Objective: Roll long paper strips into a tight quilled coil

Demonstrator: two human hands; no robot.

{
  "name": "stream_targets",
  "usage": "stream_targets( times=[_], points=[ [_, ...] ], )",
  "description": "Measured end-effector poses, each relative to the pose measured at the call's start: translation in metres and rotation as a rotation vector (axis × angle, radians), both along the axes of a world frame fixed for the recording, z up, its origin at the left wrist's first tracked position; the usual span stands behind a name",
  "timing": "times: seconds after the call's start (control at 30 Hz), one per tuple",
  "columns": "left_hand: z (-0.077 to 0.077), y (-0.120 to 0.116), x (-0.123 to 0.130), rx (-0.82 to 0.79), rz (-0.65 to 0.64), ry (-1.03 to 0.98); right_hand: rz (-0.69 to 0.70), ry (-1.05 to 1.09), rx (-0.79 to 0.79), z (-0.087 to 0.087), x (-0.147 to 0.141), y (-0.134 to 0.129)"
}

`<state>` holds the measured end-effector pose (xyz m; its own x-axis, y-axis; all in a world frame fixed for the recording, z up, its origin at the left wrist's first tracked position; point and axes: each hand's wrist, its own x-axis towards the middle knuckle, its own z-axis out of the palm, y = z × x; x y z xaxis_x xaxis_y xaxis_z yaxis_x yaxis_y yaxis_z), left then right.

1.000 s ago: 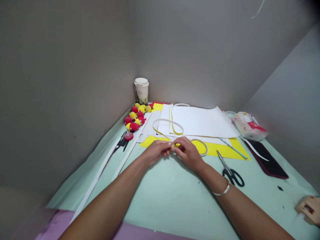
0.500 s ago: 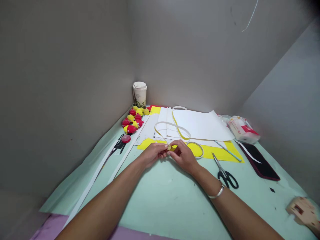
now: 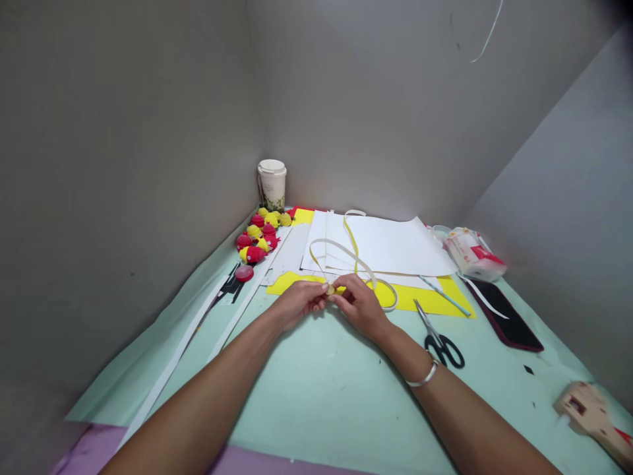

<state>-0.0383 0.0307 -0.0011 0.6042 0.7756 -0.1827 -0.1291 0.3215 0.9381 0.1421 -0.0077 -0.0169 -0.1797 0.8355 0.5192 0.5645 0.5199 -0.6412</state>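
Observation:
A small coil of yellow paper strip (image 3: 331, 289) is pinched between the fingertips of my two hands, above the table. My left hand (image 3: 300, 304) grips it from the left, thumb on top. From the other side my right hand (image 3: 360, 306) holds it between thumb and bent fingers. The long loose part of the strip (image 3: 341, 245), yellow on one face and pale on the other, rises from the coil and loops over the sheets behind. A silver bangle circles my right wrist. The fingers hide part of the coil.
Scissors (image 3: 437, 335), a phone (image 3: 508, 318), a tissue pack (image 3: 475, 253) and a glue gun (image 3: 589, 417) lie to the right. White sheets (image 3: 390, 245) rest over yellow paper (image 3: 420, 301). At left are several red and yellow paper pieces (image 3: 255, 254), a lidded cup (image 3: 272, 185) and white strips (image 3: 173, 356).
The loose loop of strip has shifted shape slightly behind my hands. Both hands stay together on the coil. The whole view has moved a little.

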Motion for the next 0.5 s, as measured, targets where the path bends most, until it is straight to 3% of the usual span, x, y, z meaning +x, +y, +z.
stream_targets(
  times=[0.5],
  points=[
    [0.0014,-0.0006,0.0007,-0.006,0.007,0.015,0.054,-0.037,-0.026,0.0011,0.0049,0.0002]
  ],
)
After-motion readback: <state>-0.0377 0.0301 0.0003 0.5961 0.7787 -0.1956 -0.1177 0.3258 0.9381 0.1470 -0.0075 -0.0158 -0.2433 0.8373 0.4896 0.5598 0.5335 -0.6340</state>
